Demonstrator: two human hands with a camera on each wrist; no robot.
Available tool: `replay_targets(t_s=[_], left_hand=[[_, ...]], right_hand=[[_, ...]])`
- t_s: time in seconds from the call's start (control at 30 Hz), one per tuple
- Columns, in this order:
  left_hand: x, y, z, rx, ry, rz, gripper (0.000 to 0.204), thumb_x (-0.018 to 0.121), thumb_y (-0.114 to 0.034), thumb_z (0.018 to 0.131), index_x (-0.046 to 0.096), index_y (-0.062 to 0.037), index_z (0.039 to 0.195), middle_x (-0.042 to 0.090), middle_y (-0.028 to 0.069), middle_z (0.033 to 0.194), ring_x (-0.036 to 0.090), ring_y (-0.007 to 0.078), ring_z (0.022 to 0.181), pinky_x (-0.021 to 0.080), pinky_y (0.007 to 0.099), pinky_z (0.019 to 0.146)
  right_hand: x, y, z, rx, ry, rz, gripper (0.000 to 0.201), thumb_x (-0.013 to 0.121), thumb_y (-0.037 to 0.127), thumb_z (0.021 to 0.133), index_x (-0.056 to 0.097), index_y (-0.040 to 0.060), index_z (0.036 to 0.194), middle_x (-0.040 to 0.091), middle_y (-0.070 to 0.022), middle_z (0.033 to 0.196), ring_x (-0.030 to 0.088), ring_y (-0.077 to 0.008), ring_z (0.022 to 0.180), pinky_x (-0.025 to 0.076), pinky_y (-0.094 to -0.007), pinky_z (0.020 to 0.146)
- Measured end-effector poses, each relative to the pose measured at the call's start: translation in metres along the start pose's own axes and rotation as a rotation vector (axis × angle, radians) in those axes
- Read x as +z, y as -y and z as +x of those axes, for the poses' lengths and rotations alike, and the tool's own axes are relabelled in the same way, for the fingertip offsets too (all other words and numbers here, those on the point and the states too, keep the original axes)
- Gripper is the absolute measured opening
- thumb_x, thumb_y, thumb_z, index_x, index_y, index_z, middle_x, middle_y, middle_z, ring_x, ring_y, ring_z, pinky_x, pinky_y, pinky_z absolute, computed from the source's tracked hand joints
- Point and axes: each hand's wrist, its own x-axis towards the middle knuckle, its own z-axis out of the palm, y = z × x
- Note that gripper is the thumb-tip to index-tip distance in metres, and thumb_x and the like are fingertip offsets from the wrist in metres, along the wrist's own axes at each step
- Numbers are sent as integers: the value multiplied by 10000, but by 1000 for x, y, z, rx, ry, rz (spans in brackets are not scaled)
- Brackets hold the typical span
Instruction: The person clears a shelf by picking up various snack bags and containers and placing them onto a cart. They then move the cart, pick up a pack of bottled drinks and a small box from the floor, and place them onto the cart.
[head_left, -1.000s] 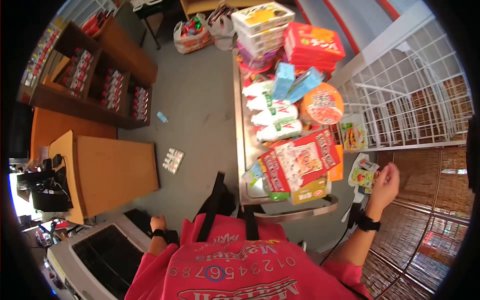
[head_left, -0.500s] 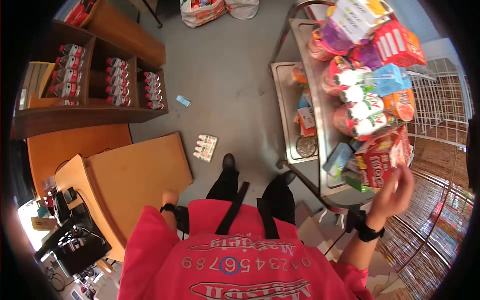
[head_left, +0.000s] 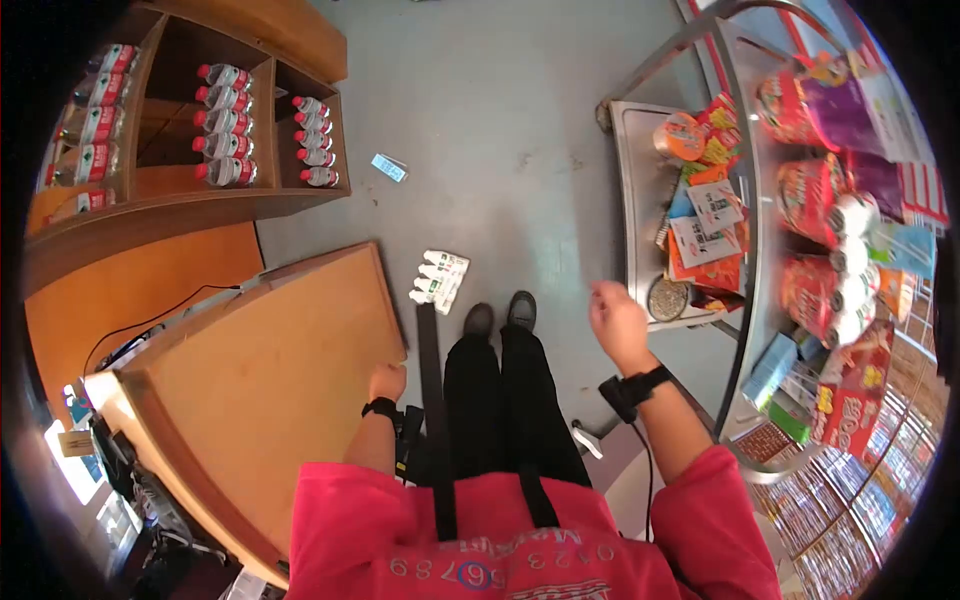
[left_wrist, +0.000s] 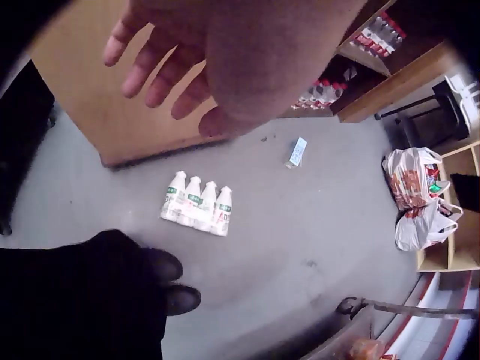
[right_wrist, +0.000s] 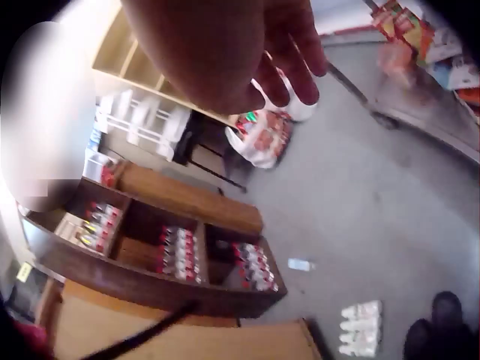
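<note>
My left hand [head_left: 388, 381] hangs beside the brown cardboard-coloured cabinet [head_left: 270, 400], its fingers loosely spread and holding nothing in the left wrist view. My right hand [head_left: 618, 325] is in the air left of the metal cart, fingers relaxed and nothing in them. On the floor ahead of my shoes lies a pack of white bottles [head_left: 439, 281], joined side by side. Farther off on the floor is a small light-blue box [head_left: 389, 167]. Both hands are well apart from these two things.
At right stands a two-level metal cart [head_left: 634, 215] loaded with snack packs, white bottles and a red box [head_left: 858, 390]. A wooden shelf [head_left: 262, 95] of red-labelled bottles is at left. Filled plastic bags [left_wrist: 412, 180] stand on the floor near a chair.
The view has turned down and away from the cart's upper level. My right hand has moved from beside the cart's goods to in front of my body. The shoes now stand near the bottle pack.
</note>
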Motion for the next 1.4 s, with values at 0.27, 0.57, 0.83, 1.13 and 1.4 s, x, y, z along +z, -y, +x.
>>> replay_targets(t_s=[0.27, 0.57, 0.83, 1.13, 1.4], left_hand=[[59, 18, 75, -23, 103, -1, 341, 476, -239, 716, 547, 31, 912, 577, 236, 892, 545, 382, 866, 430, 428, 775], [170, 61, 207, 103, 275, 92, 363, 509, -270, 732, 523, 33, 932, 553, 241, 960, 522, 369, 929, 409, 427, 804], [243, 70, 277, -206, 262, -296, 592, 566, -347, 713, 429, 44, 1136, 559, 149, 867, 537, 268, 770, 438, 380, 749], [258, 37, 311, -570, 308, -820, 530, 581, -412, 712, 450, -69, 1094, 528, 59, 861, 498, 212, 712, 444, 413, 674], [254, 48, 326, -475, 258, -1380, 497, 452, -497, 799, 516, -68, 1042, 557, 66, 977, 537, 182, 879, 451, 328, 715]], right_hand=[[216, -69, 18, 263, 654, -44, 226, 505, 171, 730, 568, 62, 917, 581, -151, 904, 559, -322, 826, 452, -408, 718], [407, -72, 48, 529, 655, 141, 254, 477, 213, 757, 556, 60, 944, 576, -162, 963, 537, -313, 920, 431, -400, 786], [500, -68, 67, 225, 622, 36, 390, 527, 145, 724, 477, 12, 1087, 494, -163, 1115, 462, -300, 1050, 399, -377, 871], [563, -80, 91, 168, 612, 260, 528, 622, 242, 662, 453, 46, 1122, 459, -161, 1137, 448, -322, 1051, 391, -395, 871], [547, -78, 38, 430, 586, 338, 642, 745, 264, 554, 440, 35, 1071, 501, -195, 1039, 479, -338, 991, 407, -396, 818]])
